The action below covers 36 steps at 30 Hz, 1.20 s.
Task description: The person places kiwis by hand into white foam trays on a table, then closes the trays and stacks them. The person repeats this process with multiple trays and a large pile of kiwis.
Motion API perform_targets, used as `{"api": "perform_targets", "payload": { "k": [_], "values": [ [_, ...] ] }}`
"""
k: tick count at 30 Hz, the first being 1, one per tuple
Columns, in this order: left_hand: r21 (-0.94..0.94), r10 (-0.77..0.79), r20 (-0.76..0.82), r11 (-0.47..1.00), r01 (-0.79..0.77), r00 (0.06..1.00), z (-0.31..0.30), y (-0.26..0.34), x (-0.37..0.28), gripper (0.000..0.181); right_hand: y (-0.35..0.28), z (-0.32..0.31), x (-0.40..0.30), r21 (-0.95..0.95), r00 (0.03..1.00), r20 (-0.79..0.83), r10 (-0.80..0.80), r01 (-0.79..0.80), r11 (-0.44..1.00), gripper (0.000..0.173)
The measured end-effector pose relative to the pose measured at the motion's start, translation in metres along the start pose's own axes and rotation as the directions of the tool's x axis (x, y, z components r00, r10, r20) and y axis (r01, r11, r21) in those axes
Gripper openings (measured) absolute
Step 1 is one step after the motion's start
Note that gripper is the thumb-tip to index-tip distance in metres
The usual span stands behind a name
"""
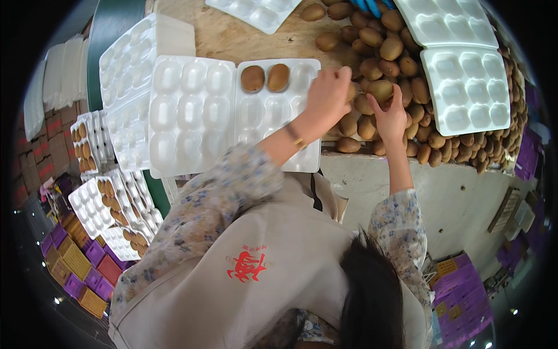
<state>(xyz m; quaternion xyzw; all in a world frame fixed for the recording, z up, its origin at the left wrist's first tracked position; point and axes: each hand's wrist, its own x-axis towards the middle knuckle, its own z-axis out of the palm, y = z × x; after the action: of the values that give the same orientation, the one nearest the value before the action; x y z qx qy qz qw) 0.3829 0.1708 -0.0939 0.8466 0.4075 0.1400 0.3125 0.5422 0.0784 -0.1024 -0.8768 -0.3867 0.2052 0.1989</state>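
My right hand [391,114] holds a kiwifruit [380,90] between thumb and fingers, over a heap of brown kiwifruit [370,70]. Close to its left, my left hand [329,98] is curled round another kiwifruit [351,91], mostly covered by the fingers and slightly blurred. The left forearm crosses the right half of an unfolded white plastic tray [192,113] with molded cups. Two kiwifruit [265,78] lie side by side in the far row of that half; the cups of the left half hold nothing. The hand and wrist cover some cups of the right half.
Another white tray [468,89] rests on the kiwifruit heap at right. More nested trays [130,65] stand at left, near filled trays [115,196]. A blue-gloved hand [368,6] shows at the top edge. The wooden table's near edge [344,155] runs before me. Purple crates [462,296] stand beyond.
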Motion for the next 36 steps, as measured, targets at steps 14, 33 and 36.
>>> {"api": "perform_targets", "payload": {
  "k": [14,33,36],
  "values": [
    [0.081,-0.156,0.289,0.987,0.139,0.944,-0.095,-0.130,-0.106,0.055,-0.134,0.090,-0.030,0.265,0.901,-0.132,-0.413,0.434,0.861,0.022],
    [0.074,0.097,0.456,0.986,-0.146,0.885,0.072,-0.014,-0.040,0.042,0.041,0.109,-0.068,-0.015,0.898,-0.208,0.389,-0.400,0.916,0.066],
    [0.059,0.066,0.616,0.990,-0.130,0.785,0.094,-0.023,-0.026,0.060,0.053,0.104,-0.065,0.102,0.916,-0.213,0.340,-0.325,0.940,0.066]
  ]
}}
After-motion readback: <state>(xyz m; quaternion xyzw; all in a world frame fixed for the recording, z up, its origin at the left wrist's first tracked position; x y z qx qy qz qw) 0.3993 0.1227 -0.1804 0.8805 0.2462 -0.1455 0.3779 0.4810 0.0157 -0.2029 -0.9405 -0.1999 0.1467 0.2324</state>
